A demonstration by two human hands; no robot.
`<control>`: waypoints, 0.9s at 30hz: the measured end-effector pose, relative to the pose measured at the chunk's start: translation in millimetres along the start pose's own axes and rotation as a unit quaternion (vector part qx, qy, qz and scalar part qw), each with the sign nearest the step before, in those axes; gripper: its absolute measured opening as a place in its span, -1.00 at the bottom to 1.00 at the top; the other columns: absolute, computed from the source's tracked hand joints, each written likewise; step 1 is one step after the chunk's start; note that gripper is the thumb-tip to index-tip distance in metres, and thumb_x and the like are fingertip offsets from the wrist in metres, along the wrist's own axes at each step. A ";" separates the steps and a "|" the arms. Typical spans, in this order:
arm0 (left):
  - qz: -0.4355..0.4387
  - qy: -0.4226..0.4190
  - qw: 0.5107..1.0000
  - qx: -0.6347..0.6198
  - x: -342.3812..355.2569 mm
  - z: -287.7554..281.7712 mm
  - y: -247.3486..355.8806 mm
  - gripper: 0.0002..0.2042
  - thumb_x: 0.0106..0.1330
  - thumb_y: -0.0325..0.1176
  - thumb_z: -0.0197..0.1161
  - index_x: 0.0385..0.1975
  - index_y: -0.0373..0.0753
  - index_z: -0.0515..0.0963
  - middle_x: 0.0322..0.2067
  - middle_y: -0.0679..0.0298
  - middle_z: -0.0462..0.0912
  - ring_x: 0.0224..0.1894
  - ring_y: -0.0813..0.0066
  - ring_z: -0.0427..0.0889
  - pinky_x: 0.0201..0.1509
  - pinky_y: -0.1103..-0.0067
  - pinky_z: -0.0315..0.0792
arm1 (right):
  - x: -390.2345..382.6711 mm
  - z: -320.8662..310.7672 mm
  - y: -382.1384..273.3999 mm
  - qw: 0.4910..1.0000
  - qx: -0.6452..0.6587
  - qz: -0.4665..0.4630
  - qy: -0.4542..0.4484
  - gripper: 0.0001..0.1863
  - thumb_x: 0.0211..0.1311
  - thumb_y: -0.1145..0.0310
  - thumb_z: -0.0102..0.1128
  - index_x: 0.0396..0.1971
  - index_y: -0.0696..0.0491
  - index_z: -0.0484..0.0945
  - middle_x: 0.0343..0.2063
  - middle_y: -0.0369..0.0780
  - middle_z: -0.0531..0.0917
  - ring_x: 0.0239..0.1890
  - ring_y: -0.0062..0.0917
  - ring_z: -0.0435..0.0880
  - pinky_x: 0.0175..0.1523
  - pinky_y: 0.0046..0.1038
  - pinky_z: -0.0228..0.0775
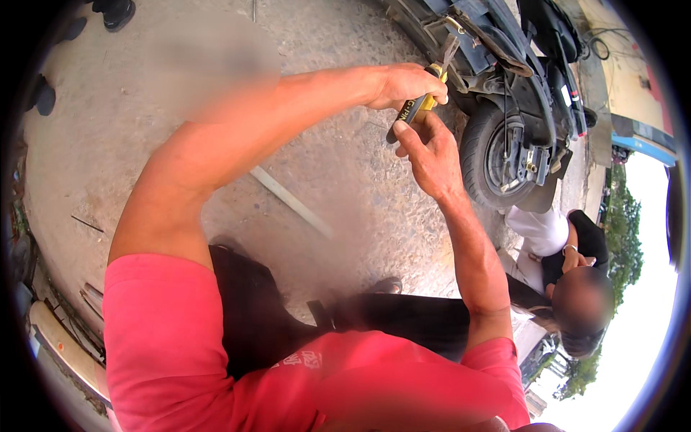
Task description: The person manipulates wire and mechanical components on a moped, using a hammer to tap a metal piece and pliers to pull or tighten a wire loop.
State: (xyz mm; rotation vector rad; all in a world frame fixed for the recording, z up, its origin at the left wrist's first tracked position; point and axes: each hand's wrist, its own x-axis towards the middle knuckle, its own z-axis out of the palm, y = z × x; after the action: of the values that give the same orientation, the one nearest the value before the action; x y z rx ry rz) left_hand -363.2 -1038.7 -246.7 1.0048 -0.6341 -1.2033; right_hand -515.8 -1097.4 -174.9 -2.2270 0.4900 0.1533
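Note:
A pair of pliers [412,115] with black-and-yellow handles and a metal head is held up in front of me, slanting toward the scooter. My left hand [409,85] is closed round it near the metal head. Lower on the handles, my right hand [435,155] pinches the end between thumb and fingers. Just beyond the metal head is the dark underside of a motor scooter [479,54], its body panels partly off or loose. The scooter's wheel [497,155] stands to the right of my right hand.
A pale strip [291,201] lies on the rough concrete ground [338,43] below my left arm. At the right, a person in a black top [592,234] sits close to the wheel. Dark shoes [119,14] of others show at the upper left. A curved, pale-edged object [65,353] lies at the lower left.

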 end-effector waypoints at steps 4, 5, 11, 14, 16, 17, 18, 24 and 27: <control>-0.015 -0.095 0.993 -0.075 15.0 -2.8 1.9 -0.80 0.31 -0.26 0.17 -0.22 -0.26 0.48 -0.31 0.30 0.54 -0.25 0.49 0.55 -0.08 0.41 0.49 | 6.4 -24.2 -3.1 0.996 0.000 0.072 0.045 -0.60 0.35 0.08 0.22 -0.23 0.19 0.56 -0.44 -0.27 0.64 -0.43 -0.67 0.56 -0.29 -0.57 0.38; -0.013 -0.111 0.990 -0.092 17.1 -4.0 2.5 -0.78 0.31 -0.26 0.16 -0.20 -0.27 0.48 -0.29 0.29 0.55 -0.24 0.48 0.56 -0.04 0.40 0.51 | 10.8 -29.1 3.2 0.994 0.007 0.078 0.074 -0.59 0.35 0.07 0.22 -0.28 0.19 0.57 -0.47 -0.29 0.64 -0.45 -0.68 0.55 -0.29 -0.59 0.39; -0.008 -0.193 0.978 -0.078 15.7 -18.0 14.9 -0.57 0.35 -0.21 0.16 0.12 -0.37 0.45 -0.01 0.10 0.61 0.04 0.30 0.63 0.13 0.29 0.54 | 23.3 -27.0 33.9 0.968 0.128 0.088 0.198 -0.41 0.28 -0.09 0.28 -0.13 0.22 0.45 -0.38 -0.28 0.57 -0.40 -0.65 0.56 -0.21 -0.51 0.51; -0.017 -0.162 0.987 0.007 24.0 -26.7 4.9 -0.56 0.35 -0.20 0.19 0.14 -0.34 0.44 0.07 0.09 0.57 0.08 0.25 0.60 0.18 0.22 0.52 | 20.6 -10.1 43.3 0.934 0.274 0.117 0.196 -0.31 0.11 -0.15 0.41 -0.17 0.23 0.42 -0.30 -0.13 0.59 -0.30 -0.58 0.59 -0.23 -0.49 0.53; -0.016 -0.141 0.990 0.016 20.5 -28.6 -0.4 -0.55 0.36 -0.18 0.21 0.16 -0.29 0.46 0.06 0.13 0.59 0.10 0.26 0.58 0.22 0.22 0.46 | 20.6 -3.7 50.9 0.928 0.300 0.125 0.181 -0.19 0.06 -0.22 0.41 -0.07 0.28 0.43 -0.15 -0.06 0.55 -0.18 -0.50 0.59 -0.16 -0.39 0.57; -0.016 -0.123 0.992 0.031 18.1 -30.1 -2.3 -0.57 0.36 -0.17 0.21 0.14 -0.27 0.51 0.01 0.17 0.63 0.09 0.31 0.59 0.21 0.26 0.44 | 23.3 -3.5 56.5 0.926 0.313 0.122 0.170 -0.15 0.06 -0.23 0.41 -0.04 0.30 0.43 -0.14 -0.05 0.55 -0.16 -0.48 0.59 -0.15 -0.38 0.57; -0.018 -0.102 0.993 0.048 14.3 -30.0 -0.6 -0.59 0.36 -0.15 0.21 0.12 -0.25 0.55 -0.05 0.20 0.67 0.07 0.35 0.59 0.21 0.29 0.42 | 26.5 -2.3 61.5 0.923 0.329 0.119 0.158 -0.12 0.05 -0.25 0.41 -0.01 0.33 0.42 -0.12 -0.04 0.54 -0.15 -0.46 0.59 -0.13 -0.37 0.57; -0.049 -0.031 0.992 0.111 10.9 -26.7 9.5 -0.53 0.36 -0.06 0.27 0.12 -0.28 0.57 -0.17 0.28 0.67 -0.10 0.52 0.61 0.02 0.55 0.48 | 48.9 12.9 87.1 0.913 0.390 0.111 -0.038 -0.18 0.11 -0.21 0.37 0.04 0.24 0.38 -0.20 -0.17 0.53 -0.19 -0.44 0.58 -0.10 -0.43 0.43; -0.084 -0.055 0.989 0.112 12.5 -24.2 22.0 -0.48 0.33 -0.03 0.32 0.14 -0.29 0.56 -0.30 0.35 0.66 -0.41 0.70 0.54 -0.29 0.71 0.49 | 56.5 21.2 95.0 0.872 0.436 0.080 -0.206 -0.46 0.25 -0.06 0.30 -0.14 0.15 0.45 -0.44 -0.32 0.50 -0.45 -0.62 0.44 -0.29 -0.53 0.30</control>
State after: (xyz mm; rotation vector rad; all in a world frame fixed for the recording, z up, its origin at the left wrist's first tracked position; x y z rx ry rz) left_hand -329.3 -1042.7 -239.3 1.2060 -0.7976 -1.3642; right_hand -500.5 -1153.0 -271.6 -1.2177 0.3927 0.3976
